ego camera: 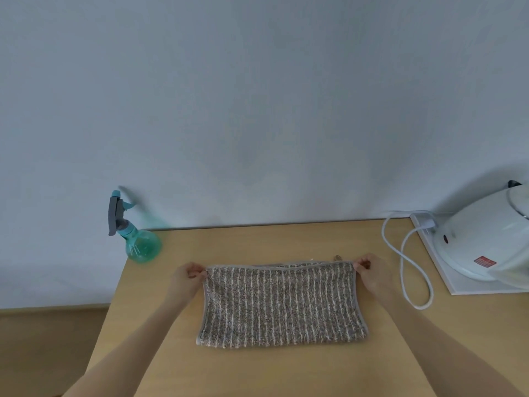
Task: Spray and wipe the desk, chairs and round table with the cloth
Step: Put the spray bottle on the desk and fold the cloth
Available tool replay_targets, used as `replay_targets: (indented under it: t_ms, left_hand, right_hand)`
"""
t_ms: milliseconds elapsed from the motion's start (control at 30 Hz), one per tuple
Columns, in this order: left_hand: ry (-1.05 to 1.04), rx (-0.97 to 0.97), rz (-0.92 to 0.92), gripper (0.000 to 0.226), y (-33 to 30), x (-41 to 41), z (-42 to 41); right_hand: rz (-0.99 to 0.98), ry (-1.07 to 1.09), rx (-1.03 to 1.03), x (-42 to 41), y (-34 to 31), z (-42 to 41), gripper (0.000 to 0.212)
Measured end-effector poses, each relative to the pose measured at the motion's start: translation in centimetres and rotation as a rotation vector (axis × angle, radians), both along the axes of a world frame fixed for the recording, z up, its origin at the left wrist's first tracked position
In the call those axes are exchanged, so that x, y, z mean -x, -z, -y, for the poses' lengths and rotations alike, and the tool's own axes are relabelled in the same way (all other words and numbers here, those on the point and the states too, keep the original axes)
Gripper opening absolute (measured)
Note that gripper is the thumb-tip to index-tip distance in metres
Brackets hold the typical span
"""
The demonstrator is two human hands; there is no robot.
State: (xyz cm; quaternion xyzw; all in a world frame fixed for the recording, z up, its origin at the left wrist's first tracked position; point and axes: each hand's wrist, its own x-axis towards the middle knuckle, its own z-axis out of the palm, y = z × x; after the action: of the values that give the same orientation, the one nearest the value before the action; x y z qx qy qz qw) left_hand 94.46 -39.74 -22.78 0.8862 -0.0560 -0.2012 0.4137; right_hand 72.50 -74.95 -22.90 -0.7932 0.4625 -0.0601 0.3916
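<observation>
Each grip is a closed pinch: the left hand holds the cloth's far left corner, the right hand its far right corner. The striped cloth lies folded flat mid-worktop, its 2 far corners in the fingers. A teal spray bottle stands upright at the worktop's far left corner, well apart from the cloth. To the right, a white kettle sits on a white tray; its cord loops between tray and cloth. The kettle's red label is too blurred to read.
</observation>
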Motion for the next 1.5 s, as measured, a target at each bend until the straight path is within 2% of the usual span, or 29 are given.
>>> replay_targets:
  t_ms: [133, 367, 467, 567, 667, 767, 967, 1067, 1267, 1500]
  left_hand:
    - [-0.096, 0.052, -0.062, 0.007, 0.1, -0.1, 0.2]
    - [-0.020, -0.028, -0.037, 0.015, 0.1, -0.4, 0.1]
    - [0.027, -0.046, -0.015, 0.027, 0.3, -0.2, -0.2]
    - [0.083, -0.085, -0.002, 0.041, 0.2, 0.2, -0.3]
    - [0.148, -0.182, 0.147, 0.048, -0.1, 1.0, 0.1]
    - [0.221, -0.213, 0.250, 0.048, -0.4, 2.5, 0.5]
    - [0.345, -0.207, 0.300, 0.045, -0.8, 4.4, 1.1]
    - [0.383, -0.192, 0.330, 0.043, -1.7, 4.7, 1.8]
    - [0.468, -0.177, 0.379, 0.036, -3.1, 4.7, 3.6]
    - [0.519, -0.136, 0.405, 0.029, -3.6, 5.5, 4.1]
  right_hand:
    - [0.041, 0.052, 0.036, -0.1, -0.1, -0.6, 0.006]
    - [0.037, 0.042, 0.040, -0.3, -0.3, -0.5, 0.008]
    - [0.031, 0.018, 0.007, -0.3, -0.4, -0.5, 0.007]
    - [0.045, -0.041, -0.038, -0.3, -0.3, -0.5, 0.019]
    - [-0.003, -0.054, -0.003, -0.4, -0.3, -0.4, 0.029]
    - [-0.024, -0.030, 0.068, 0.1, -0.2, -0.7, 0.034]
    - [-0.068, -0.095, 0.101, 1.9, -0.8, -2.5, 0.036]
    - [-0.009, -0.081, 0.106, 3.5, -1.2, -3.7, 0.035]
    - [0.124, 0.095, -0.036, 7.7, -1.3, -5.6, 0.033]
    - [0.112, 0.185, -0.184, 11.4, 0.2, -7.0, 0.025]
